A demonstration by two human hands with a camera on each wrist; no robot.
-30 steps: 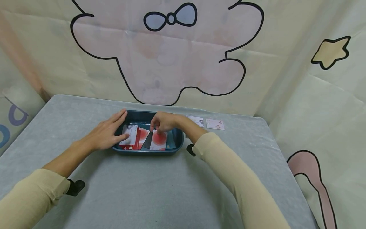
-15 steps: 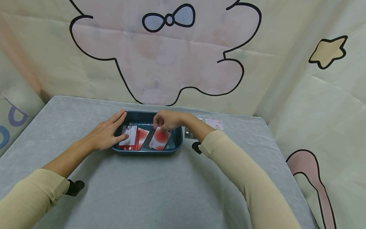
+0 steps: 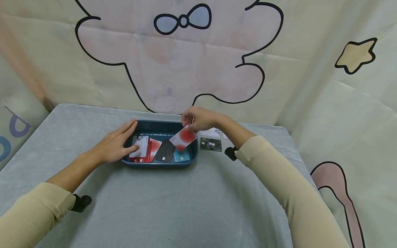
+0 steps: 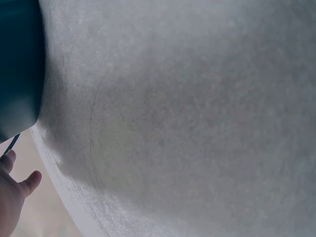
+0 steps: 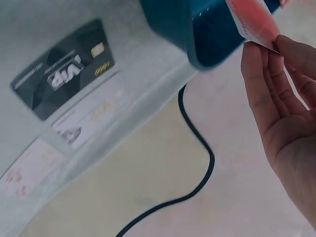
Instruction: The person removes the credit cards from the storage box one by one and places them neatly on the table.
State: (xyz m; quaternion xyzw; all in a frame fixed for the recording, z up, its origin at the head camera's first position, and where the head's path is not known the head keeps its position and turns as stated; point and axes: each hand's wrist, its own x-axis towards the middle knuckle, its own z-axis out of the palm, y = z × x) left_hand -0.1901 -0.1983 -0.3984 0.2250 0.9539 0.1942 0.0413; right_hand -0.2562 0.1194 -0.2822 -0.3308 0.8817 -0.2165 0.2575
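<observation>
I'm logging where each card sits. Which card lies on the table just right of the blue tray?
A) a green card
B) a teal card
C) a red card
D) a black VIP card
D: the black VIP card lies flat on the table just right of the blue tray; the teal card lies inside the tray.

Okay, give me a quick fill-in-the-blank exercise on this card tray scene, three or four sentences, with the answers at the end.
1. The right hand pinches a white card with a ____ circle on it.
2. The left hand rests on the ____ end of the blue tray.
3. The black card lying on the table right of the tray reads ____.
4. The card held by the right hand is ____ the tray, not lying in it.

Missing words: red; left; VIP; above
</observation>
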